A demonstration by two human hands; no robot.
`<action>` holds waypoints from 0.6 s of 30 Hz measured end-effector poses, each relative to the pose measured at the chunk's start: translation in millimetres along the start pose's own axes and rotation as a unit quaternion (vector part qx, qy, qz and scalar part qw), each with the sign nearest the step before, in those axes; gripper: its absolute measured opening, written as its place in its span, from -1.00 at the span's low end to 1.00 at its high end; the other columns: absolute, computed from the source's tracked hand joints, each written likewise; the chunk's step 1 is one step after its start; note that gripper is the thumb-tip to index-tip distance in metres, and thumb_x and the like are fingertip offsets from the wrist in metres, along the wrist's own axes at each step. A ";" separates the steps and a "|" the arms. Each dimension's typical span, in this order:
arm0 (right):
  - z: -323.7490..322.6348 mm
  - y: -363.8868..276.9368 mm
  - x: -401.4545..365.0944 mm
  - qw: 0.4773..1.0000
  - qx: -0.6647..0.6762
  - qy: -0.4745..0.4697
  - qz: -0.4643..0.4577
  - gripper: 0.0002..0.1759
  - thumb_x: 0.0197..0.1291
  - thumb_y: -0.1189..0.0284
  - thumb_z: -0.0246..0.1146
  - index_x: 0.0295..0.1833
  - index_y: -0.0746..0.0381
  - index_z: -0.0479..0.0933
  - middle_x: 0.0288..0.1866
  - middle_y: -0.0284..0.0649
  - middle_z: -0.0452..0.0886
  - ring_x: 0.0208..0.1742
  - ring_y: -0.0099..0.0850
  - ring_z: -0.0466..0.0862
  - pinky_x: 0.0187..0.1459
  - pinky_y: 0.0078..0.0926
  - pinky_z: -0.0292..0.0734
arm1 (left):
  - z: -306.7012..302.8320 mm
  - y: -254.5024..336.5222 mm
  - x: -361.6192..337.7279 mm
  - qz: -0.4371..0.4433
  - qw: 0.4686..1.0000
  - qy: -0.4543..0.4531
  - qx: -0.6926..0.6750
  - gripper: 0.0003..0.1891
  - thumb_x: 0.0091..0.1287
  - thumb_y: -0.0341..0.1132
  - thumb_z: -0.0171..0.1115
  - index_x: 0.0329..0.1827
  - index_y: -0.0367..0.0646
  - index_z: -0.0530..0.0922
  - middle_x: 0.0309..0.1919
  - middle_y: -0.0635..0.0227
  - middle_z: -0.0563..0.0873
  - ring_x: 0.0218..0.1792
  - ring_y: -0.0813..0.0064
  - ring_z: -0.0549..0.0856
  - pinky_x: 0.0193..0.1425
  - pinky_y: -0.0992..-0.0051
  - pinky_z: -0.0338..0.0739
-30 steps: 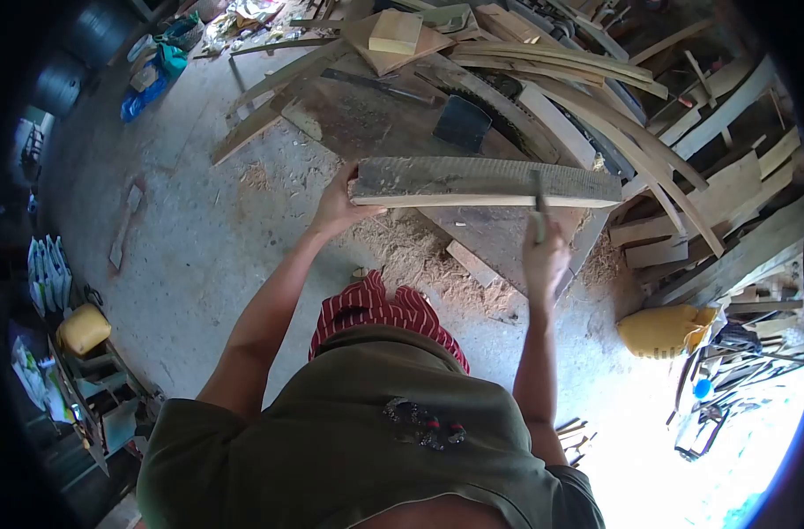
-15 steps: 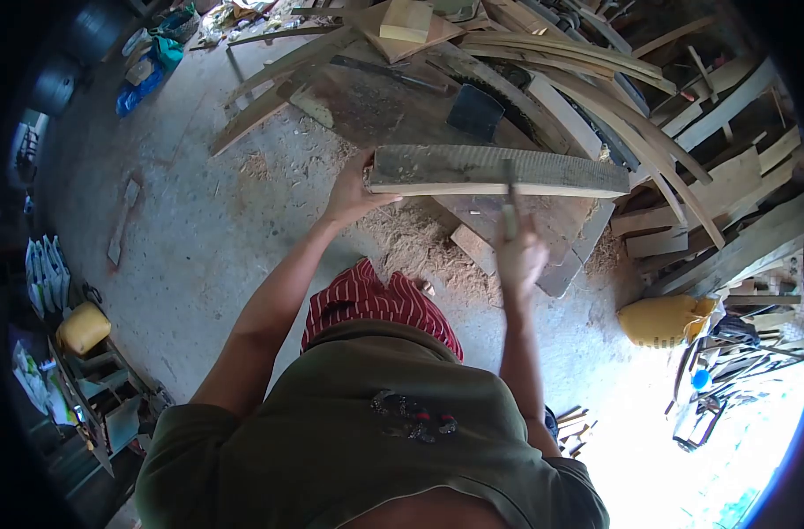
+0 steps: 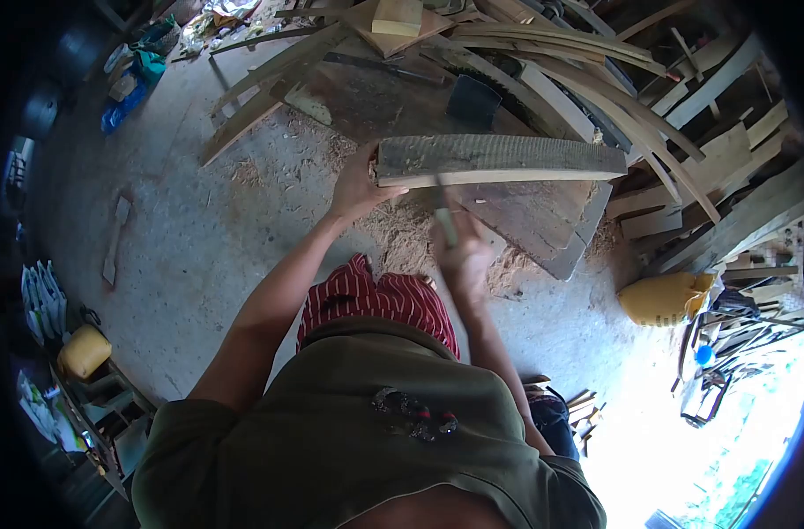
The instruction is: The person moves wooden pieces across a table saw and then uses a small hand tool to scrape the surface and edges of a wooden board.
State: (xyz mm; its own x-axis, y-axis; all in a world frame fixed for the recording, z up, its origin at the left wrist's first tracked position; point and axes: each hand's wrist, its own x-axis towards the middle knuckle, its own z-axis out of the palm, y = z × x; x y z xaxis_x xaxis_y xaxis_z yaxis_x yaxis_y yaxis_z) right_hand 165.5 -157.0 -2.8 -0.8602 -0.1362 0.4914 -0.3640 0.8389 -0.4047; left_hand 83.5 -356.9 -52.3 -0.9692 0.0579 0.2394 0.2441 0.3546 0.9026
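Note:
A thick wooden plank [image 3: 501, 159] lies crosswise before me, its grey upper face rough and its front edge pale. At its left end, my left hand [image 3: 360, 183] is closed round the wood, with the thumb along the lower edge. My right hand [image 3: 466, 251], blurred by motion, grips a slim tool [image 3: 447, 222] with a pale handle and a thin dark end. That dark end reaches the plank's front edge, left of the middle; the blur hides what kind of tool it is.
Beneath the plank is a worn wooden board [image 3: 530, 225], with sawdust [image 3: 402, 238] on the floor beside it. A handsaw [image 3: 472, 101] lies beyond. Curved timber strips [image 3: 587, 75] pile up at the back right, near a yellow sack [image 3: 666, 298]. A yellow jerrycan [image 3: 85, 352] stands left.
My right hand and the tool have moved left along the plank and a little down, so the tool's end overlaps less of the wood. My left hand keeps its hold.

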 end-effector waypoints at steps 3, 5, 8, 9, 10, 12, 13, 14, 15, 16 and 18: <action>12.4 -7.1 -11.1 0.995 0.023 -0.091 0.040 -0.57 0.32 0.32 0.24 0.25 0.25 0.55 -0.03 -0.05 0.74 -0.48 -0.46 0.71 -0.48 -0.52 0.69 | 3.8 -7.4 0.7 0.010 0.999 0.003 -0.032 -0.26 -0.13 -0.25 0.64 0.16 -0.24 0.50 -0.03 0.11 0.70 0.02 0.17 0.69 0.15 0.28 0.55; 1.0 31.5 -3.1 0.995 -0.078 0.027 0.052 -0.56 0.35 0.32 0.22 0.28 0.25 0.53 -0.10 -0.06 0.74 -0.44 -0.42 0.73 -0.45 -0.50 0.70 | 2.9 -10.1 0.1 0.022 1.000 0.009 -0.008 -0.26 -0.13 -0.26 0.64 0.17 -0.24 0.50 -0.04 0.11 0.70 0.02 0.15 0.69 0.13 0.27 0.55; -14.9 68.6 1.8 0.982 -0.094 0.070 0.151 -0.52 0.37 0.33 0.20 0.35 0.25 0.46 -0.22 -0.13 0.72 -0.41 -0.39 0.74 -0.46 -0.45 0.72 | 1.6 -15.1 -1.3 0.044 0.999 0.014 0.022 -0.25 -0.13 -0.25 0.64 0.18 -0.24 0.49 -0.03 0.11 0.69 0.02 0.14 0.69 0.13 0.26 0.56; -3.4 63.7 -4.8 0.973 -0.062 0.019 0.222 -0.50 0.34 0.35 0.23 0.37 0.24 0.45 -0.26 -0.09 0.70 -0.46 -0.40 0.72 -0.51 -0.43 0.70 | 1.8 -15.0 0.6 0.056 0.998 0.014 0.028 -0.24 -0.12 -0.24 0.63 0.19 -0.25 0.48 -0.01 0.10 0.69 0.03 0.13 0.68 0.13 0.26 0.55; 12.7 53.8 -14.0 0.985 -0.053 0.036 0.159 -0.63 0.33 0.35 0.25 0.20 0.20 0.54 -0.27 -0.13 0.70 -0.52 -0.44 0.66 -0.58 -0.50 0.64 | 1.8 -15.0 2.3 0.058 0.998 0.014 0.026 -0.24 -0.12 -0.24 0.63 0.19 -0.25 0.48 -0.01 0.10 0.69 0.03 0.13 0.68 0.13 0.26 0.55; 37.4 7.9 -22.9 0.998 0.005 0.035 0.050 -0.82 0.28 0.38 0.29 -0.03 0.15 0.63 -0.32 -0.21 0.67 -0.53 -0.51 0.61 -0.62 -0.57 0.57 | -0.2 -11.4 0.9 0.048 0.999 -0.007 -0.018 -0.24 -0.11 -0.23 0.64 0.19 -0.26 0.47 0.01 0.08 0.68 0.05 0.13 0.68 0.15 0.27 0.55; 42.6 -9.2 -23.7 0.998 0.054 0.022 0.007 -0.87 0.26 0.40 0.31 -0.10 0.13 0.63 -0.37 -0.26 0.64 -0.47 -0.52 0.62 -0.61 -0.58 0.56 | 1.2 -15.8 -0.5 0.047 0.999 -0.010 -0.017 -0.24 -0.11 -0.23 0.64 0.19 -0.26 0.47 0.01 0.08 0.68 0.05 0.13 0.68 0.15 0.27 0.55; 44.8 -6.1 -25.8 0.998 0.055 0.025 0.010 -0.87 0.26 0.40 0.31 -0.10 0.13 0.63 -0.37 -0.26 0.64 -0.47 -0.52 0.62 -0.61 -0.58 0.56 | 2.7 -18.6 -0.4 0.041 0.999 0.000 0.013 -0.22 -0.11 -0.22 0.64 0.20 -0.28 0.47 0.01 0.07 0.67 0.06 0.13 0.67 0.15 0.27 0.54; 46.9 2.3 -27.1 0.999 0.045 0.013 0.012 -0.86 0.24 0.42 0.32 -0.09 0.15 0.63 -0.32 -0.26 0.67 -0.42 -0.52 0.63 -0.58 -0.61 0.57 | 3.4 -21.4 1.1 0.035 0.998 0.010 0.042 -0.21 -0.11 -0.20 0.65 0.21 -0.29 0.47 0.01 0.06 0.67 0.06 0.13 0.67 0.15 0.28 0.54; 46.1 12.5 -26.1 0.999 0.035 0.001 0.013 -0.84 0.22 0.43 0.32 -0.09 0.17 0.63 -0.28 -0.25 0.70 -0.37 -0.52 0.64 -0.56 -0.63 0.59 | 2.7 -24.4 1.8 0.038 0.998 0.008 0.042 -0.21 -0.11 -0.20 0.65 0.21 -0.29 0.47 0.01 0.06 0.67 0.06 0.13 0.67 0.15 0.28 0.54; 35.1 47.2 -13.2 0.976 0.054 0.162 0.135 -0.63 0.34 0.40 0.24 0.22 0.26 0.52 -0.25 -0.24 0.70 -0.53 -0.56 0.58 -0.64 -0.62 0.57 | -3.4 -18.6 1.6 0.051 0.997 -0.012 0.054 -0.18 -0.13 -0.18 0.67 0.23 -0.29 0.47 0.00 0.07 0.68 0.05 0.12 0.68 0.17 0.27 0.54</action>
State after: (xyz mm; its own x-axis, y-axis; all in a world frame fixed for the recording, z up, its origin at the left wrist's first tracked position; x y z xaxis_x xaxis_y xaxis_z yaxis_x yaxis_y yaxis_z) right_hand 147.2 -134.2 -55.5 -0.7781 0.2699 0.5672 -0.1907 0.7589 -0.6227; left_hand 77.6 -366.6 -67.5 -0.9401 0.1205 0.3189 0.3383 0.4433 0.8301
